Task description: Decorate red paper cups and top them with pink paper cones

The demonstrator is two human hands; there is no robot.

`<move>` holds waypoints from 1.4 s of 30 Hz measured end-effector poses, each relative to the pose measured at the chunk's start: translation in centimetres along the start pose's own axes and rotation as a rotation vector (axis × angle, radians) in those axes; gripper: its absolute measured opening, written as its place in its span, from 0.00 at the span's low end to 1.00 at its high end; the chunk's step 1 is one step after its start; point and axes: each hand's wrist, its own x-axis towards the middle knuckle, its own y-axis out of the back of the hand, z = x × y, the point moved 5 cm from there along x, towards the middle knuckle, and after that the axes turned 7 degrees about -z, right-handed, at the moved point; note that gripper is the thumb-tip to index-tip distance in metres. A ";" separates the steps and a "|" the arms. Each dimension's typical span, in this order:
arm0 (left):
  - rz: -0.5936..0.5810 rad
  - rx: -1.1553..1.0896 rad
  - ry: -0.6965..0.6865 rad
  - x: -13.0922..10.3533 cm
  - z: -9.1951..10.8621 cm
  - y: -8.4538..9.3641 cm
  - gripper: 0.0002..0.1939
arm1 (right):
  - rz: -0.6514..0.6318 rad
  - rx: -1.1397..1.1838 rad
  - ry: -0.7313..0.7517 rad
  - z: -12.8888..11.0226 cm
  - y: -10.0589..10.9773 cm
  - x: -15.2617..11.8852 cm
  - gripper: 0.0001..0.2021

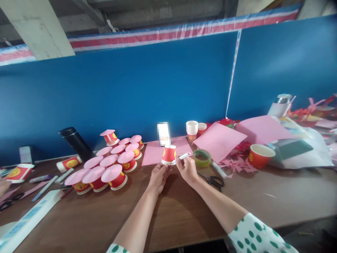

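A small red paper cup [169,154] with a yellow print is upside down between my hands. My left hand [158,177] has its fingers closed round the cup's lower rim. In my right hand [187,170] is a white marker [184,156], held like a pen beside the cup's lower right side. Behind the cup lies a pink paper sheet [152,153] on the brown table [181,218]. To the left stand several upturned red cups, each topped with a pink paper disc [112,173]. A green tape roll [202,158] is just right of my right hand.
Black scissors [217,181] and a glue stick [219,170] lie at the right, near pink sheets [220,140], paper scraps and a larger cup [260,156]. A black bottle [76,143] leans at the left. Another person's hand [4,186] is at the left edge.
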 end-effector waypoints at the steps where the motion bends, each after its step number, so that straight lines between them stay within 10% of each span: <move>1: -0.001 -0.001 0.001 0.0 0.0 0.0 0.12 | -0.002 0.001 0.000 0.0 0.0 0.0 0.12; 42: -0.022 -0.021 -0.041 0.0 0.2 -0.2 0.13 | -0.034 0.004 0.019 -0.2 -0.5 -0.2 0.12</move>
